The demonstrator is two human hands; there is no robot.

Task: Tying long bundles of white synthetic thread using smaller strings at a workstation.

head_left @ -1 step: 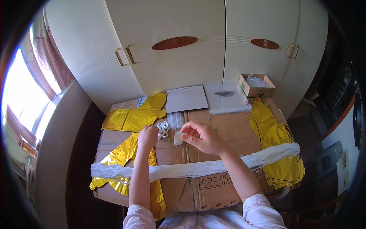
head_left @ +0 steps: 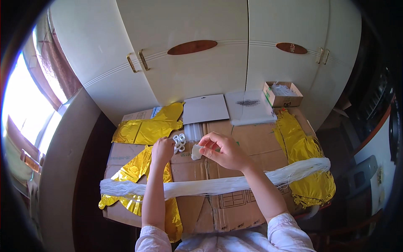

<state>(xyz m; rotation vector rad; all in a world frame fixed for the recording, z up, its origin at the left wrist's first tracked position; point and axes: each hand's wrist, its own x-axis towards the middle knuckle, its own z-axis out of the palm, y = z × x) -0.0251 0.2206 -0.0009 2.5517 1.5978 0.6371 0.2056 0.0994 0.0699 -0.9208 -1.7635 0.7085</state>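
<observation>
Over the middle of the cardboard, my right hand (head_left: 224,152) pinches a small whitish, slightly see-through piece (head_left: 196,152) between thumb and fingertips. I cannot make out its kind. To its left, my left hand (head_left: 162,150) is closed, and whatever its fingers hold is hidden. Just right of that hand lies a cluster of several small white rings (head_left: 179,143). Below both hands a long bundle of white strands (head_left: 205,186) stretches across the cardboard from left to right, passing under my forearms. Gold foil pieces (head_left: 136,166) lie beneath and beside my left forearm.
Cardboard (head_left: 252,138) covers the table. More gold foil lies at the far left (head_left: 145,128) and right (head_left: 300,155). At the back are a grey-white flat sheet (head_left: 205,108), clear plastic bags (head_left: 250,108) and a small open box (head_left: 283,100). Cream cabinets (head_left: 184,75) stand behind.
</observation>
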